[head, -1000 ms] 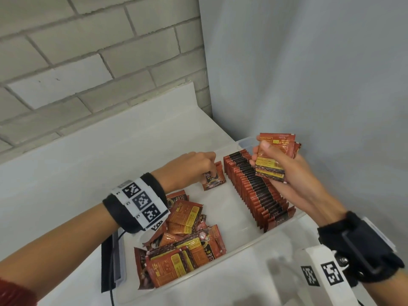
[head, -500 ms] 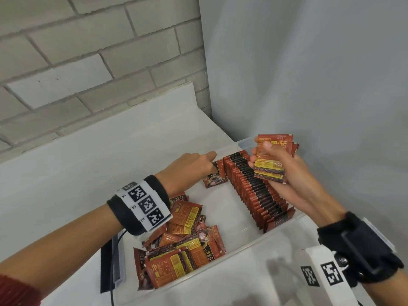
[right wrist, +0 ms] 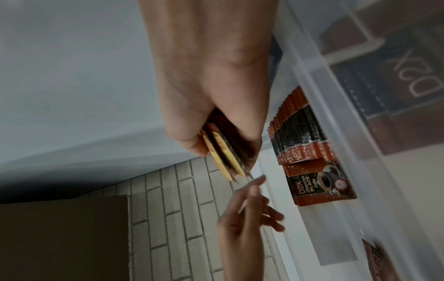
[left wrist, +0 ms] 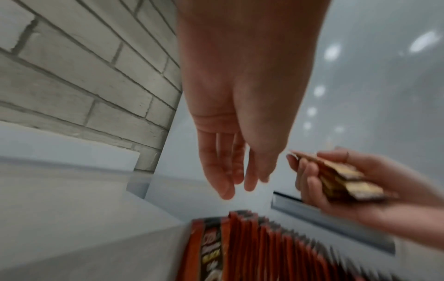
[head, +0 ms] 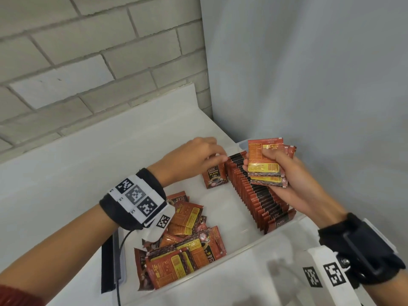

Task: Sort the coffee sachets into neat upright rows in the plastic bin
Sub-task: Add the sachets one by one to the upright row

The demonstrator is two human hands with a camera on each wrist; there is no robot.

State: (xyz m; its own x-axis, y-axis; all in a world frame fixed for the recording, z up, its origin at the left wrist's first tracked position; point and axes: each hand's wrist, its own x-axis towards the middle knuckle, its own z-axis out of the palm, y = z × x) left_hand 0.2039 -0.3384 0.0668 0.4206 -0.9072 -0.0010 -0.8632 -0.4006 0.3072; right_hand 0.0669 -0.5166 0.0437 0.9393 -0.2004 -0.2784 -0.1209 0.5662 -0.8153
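Observation:
A clear plastic bin sits in the corner of a white counter. Along its right side runs a long upright row of red-and-black coffee sachets. One sachet leans face-out beside the row's far end, also shown in the right wrist view. Loose sachets are piled at the near left. My right hand grips a small stack of sachets above the row. My left hand hovers over the leaning sachet, its fingers relaxed and empty, close to the stack.
A brick wall stands behind the counter and a smooth grey wall closes off the right. A black strip with a cable lies left of the bin. The bin floor between the pile and the row is bare.
My left hand let go of the single sachet, leaving it leaning by the row's far end, then lifted and moved right toward the held stack. The right hand stayed nearly still.

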